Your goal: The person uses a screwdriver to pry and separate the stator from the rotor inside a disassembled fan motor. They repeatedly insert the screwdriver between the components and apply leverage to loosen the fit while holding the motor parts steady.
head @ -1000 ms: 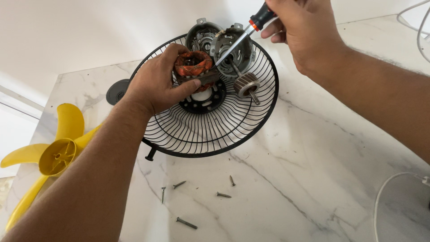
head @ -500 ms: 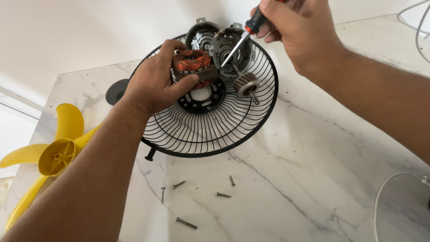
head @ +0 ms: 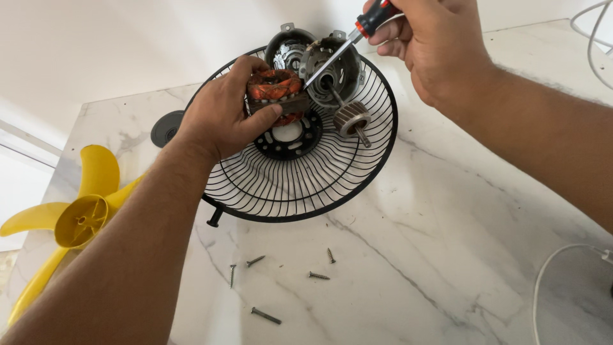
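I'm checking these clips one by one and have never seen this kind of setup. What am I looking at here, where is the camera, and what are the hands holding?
There is no machine: a person works with two bare hands, filmed by a camera worn on the head and looking down, so the arms reach in from the bottom and the right.

The left hand grips a motor stator wound with copper wire. The right hand holds a screwdriver with a red and black handle, its tip pointing at the grey motor housing. Beside that lies a rotor on its shaft.

All this sits over a black wire fan guard on a white marble table. Loose screws lie in front, and a yellow fan blade lies at the left edge.
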